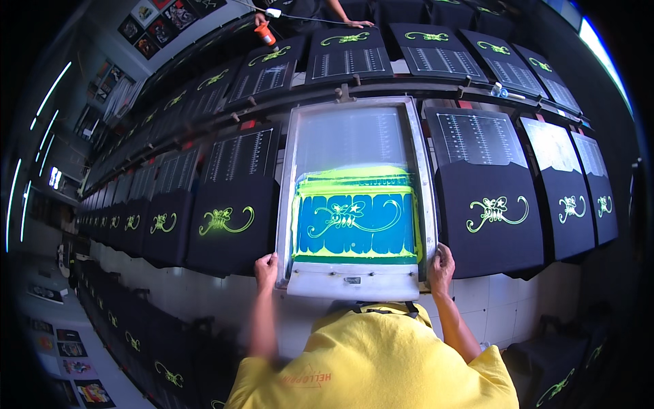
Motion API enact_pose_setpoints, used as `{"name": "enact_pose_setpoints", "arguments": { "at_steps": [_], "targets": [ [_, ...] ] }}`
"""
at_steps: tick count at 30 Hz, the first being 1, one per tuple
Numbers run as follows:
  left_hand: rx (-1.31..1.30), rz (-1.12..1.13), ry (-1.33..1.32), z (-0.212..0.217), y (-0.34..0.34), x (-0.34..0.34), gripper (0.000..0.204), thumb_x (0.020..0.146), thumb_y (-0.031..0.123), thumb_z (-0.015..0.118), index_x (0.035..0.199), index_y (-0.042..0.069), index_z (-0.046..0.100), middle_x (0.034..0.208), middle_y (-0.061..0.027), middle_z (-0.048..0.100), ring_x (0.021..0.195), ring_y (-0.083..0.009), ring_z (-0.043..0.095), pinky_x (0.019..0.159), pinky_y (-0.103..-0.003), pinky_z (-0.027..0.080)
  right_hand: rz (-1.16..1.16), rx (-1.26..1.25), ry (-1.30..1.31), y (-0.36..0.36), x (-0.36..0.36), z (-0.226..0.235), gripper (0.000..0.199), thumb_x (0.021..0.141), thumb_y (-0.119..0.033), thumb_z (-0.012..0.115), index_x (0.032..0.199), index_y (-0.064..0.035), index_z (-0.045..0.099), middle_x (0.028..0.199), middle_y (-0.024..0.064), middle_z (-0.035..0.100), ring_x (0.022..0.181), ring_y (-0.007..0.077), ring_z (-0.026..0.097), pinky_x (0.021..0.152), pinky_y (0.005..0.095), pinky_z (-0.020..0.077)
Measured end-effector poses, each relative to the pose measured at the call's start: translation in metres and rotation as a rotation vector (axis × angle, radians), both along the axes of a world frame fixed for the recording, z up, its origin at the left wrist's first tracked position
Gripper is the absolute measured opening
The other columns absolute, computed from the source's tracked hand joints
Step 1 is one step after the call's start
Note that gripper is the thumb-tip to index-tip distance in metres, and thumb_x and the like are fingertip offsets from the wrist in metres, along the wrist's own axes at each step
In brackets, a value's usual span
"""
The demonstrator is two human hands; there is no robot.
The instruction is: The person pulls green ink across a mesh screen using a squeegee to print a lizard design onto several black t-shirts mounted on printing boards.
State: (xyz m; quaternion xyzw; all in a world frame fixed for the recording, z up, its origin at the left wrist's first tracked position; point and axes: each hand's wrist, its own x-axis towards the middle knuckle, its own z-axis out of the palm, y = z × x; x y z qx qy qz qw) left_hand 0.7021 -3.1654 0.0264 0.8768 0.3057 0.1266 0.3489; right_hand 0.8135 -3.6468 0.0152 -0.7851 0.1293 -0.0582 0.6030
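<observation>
In front of me a screen printing frame (289, 170) lies over one of the boards in the row. Its mesh carries a blue stencil with a curling scorpion-like design (353, 221), ringed by bright yellow-green ink (354, 178). Across the near end rests a wide pale squeegee (352, 281). My left hand (266, 270) is closed on the frame's near left corner. At the near right side, the fingers of my right hand (442, 266) wrap around the frame's edge. Neither hand touches the squeegee.
Black shirts (235, 198) with yellow-green prints lie on boards to the left, and more shirts (487, 198) to the right. A rail (449, 87) runs behind them. Across it a co-worker's hand (261, 20) holds an orange heat gun (264, 34). Small bottles (499, 91) stand on the rail.
</observation>
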Motion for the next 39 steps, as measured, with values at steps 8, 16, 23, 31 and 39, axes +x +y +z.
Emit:
{"name": "enact_pose_setpoints", "arguments": {
  "at_steps": [8, 16, 23, 31, 39],
  "targets": [
    [-0.365, 0.065, 0.087, 0.002, 0.015, 0.002, 0.038, 0.095, 0.029, 0.067, 0.081, -0.006, 0.067, 0.064, 0.0005, 0.057, 0.062, -0.0062, 0.044, 0.056, -0.03, 0.04, -0.003, -0.083, 0.035, 0.001, 0.001, 0.013, 0.026, 0.094, -0.004, 0.049, 0.117, -0.0012, 0.061, 0.092, 0.0129, 0.07, 0.084, 0.0175, 0.066, 0.077, 0.031, 0.0507],
    [-0.733, 0.139, 0.104, 0.015, 0.018, 0.007, 0.028, 0.094, 0.025, 0.069, 0.087, -0.001, 0.073, 0.071, 0.0025, 0.063, 0.061, -0.0044, 0.053, 0.056, -0.024, 0.041, -0.037, -0.09, 0.023, 0.003, 0.008, 0.016, 0.024, 0.093, -0.008, 0.053, 0.111, 0.0002, 0.066, 0.084, 0.0125, 0.071, 0.075, 0.0157, 0.066, 0.071, 0.03, 0.0515],
    [-0.685, 0.098, -0.099, 0.003, 0.019, 0.005, 0.027, 0.094, 0.023, 0.068, 0.086, -0.002, 0.07, 0.073, -0.0003, 0.065, 0.063, -0.0065, 0.055, 0.058, -0.024, 0.042, -0.066, -0.029, 0.034, 0.002, 0.009, 0.022, 0.026, 0.091, -0.008, 0.057, 0.112, 0.0038, 0.069, 0.09, 0.0121, 0.073, 0.077, 0.0148, 0.067, 0.072, 0.0284, 0.0524],
    [-0.66, 0.122, -0.112, 0.043, -0.031, -0.002, 0.027, 0.096, 0.02, 0.063, 0.091, -0.006, 0.07, 0.082, -0.0038, 0.067, 0.073, -0.0102, 0.059, 0.068, -0.027, 0.047, -0.071, 0.014, 0.011, -0.036, 0.01, 0.041, 0.023, 0.093, -0.007, 0.061, 0.111, 0.0053, 0.068, 0.096, 0.0105, 0.072, 0.083, 0.015, 0.064, 0.079, 0.0274, 0.0508],
    [-0.619, 0.173, -0.161, 0.079, -0.189, 0.02, 0.032, 0.097, 0.022, 0.061, 0.097, -0.009, 0.07, 0.084, -0.0031, 0.067, 0.077, -0.0089, 0.057, 0.069, -0.026, 0.045, -0.059, 0.101, 0.051, -0.166, 0.034, 0.081, 0.023, 0.091, -0.003, 0.06, 0.111, 0.0052, 0.067, 0.096, 0.0096, 0.071, 0.084, 0.0139, 0.064, 0.077, 0.027, 0.0513]
  ]
}}
